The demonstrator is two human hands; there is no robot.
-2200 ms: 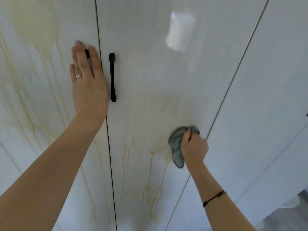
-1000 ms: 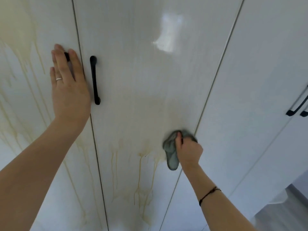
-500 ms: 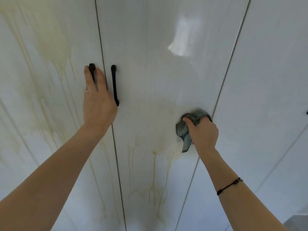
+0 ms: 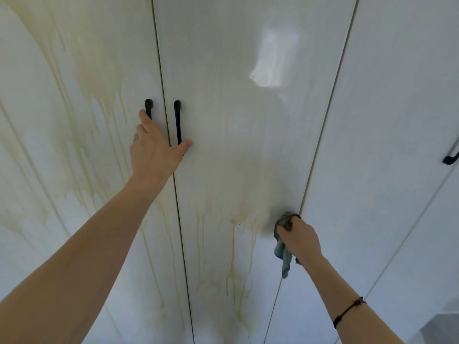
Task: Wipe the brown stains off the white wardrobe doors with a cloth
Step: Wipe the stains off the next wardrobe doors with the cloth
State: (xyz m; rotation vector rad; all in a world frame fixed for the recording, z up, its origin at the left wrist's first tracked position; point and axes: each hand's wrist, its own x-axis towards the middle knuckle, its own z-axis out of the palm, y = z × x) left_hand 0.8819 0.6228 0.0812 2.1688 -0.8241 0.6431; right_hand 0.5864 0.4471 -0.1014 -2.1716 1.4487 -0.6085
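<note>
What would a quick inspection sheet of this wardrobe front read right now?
Surface: brown stains streak the left door and middle door; the right door looks clean.
Job's things: grey cloth, bunched against the middle door near its right edge.
Clutter: nothing seen.
Grips: left hand flat over the seam at the black handles; right hand grips the cloth.
Cables: nothing seen.
Surroundings: third handle far right; floor patch lower right.

Glossy, smooth white wardrobe doors reflect light; matt black bar handles look like metal; the grey-blue cloth looks soft and napped.
</note>
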